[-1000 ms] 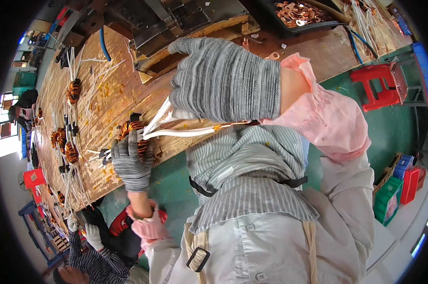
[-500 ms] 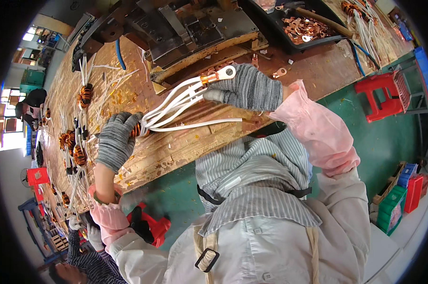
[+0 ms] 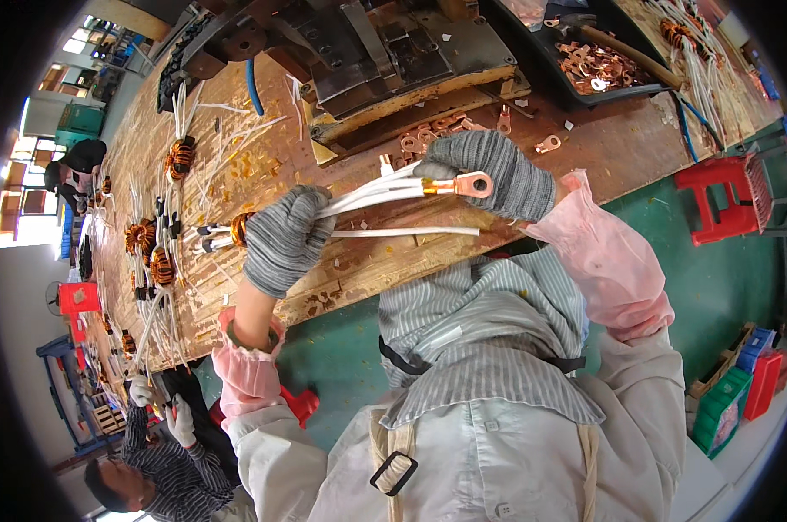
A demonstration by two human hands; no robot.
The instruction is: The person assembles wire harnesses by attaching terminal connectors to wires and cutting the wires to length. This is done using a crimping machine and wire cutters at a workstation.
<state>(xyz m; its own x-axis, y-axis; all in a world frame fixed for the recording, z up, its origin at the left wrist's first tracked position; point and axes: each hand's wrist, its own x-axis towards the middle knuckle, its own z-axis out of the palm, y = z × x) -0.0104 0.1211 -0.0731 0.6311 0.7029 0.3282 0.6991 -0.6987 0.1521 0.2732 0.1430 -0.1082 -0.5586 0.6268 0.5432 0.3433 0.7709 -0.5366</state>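
My left hand [image 3: 289,239], in a grey knit glove, is closed round a bundle of white wires [image 3: 376,193]. The wires lead from a copper-wound coil [image 3: 240,229] just left of that hand. A copper cable lug [image 3: 474,184] sits on the bundle's right end, its ring facing up. My right hand [image 3: 493,170], gloved alike, is closed at this end, behind the lug; its fingertips are partly hidden. One separate white wire [image 3: 411,231] stretches rightward below the bundle.
A heavy metal press [image 3: 402,61] stands beyond my hands, with loose copper lugs [image 3: 428,135] before it. A black tray [image 3: 615,91] holds more lugs and a hammer [image 3: 628,54]. Several wired coils [image 3: 161,265] lie left. A red stool [image 3: 720,198] stands right; a co-worker [image 3: 163,470] sits lower left.
My left hand has moved right, from beside the coil onto the wires. The bundle is now gathered tighter and the lug has turned and shifted right and down in the picture.
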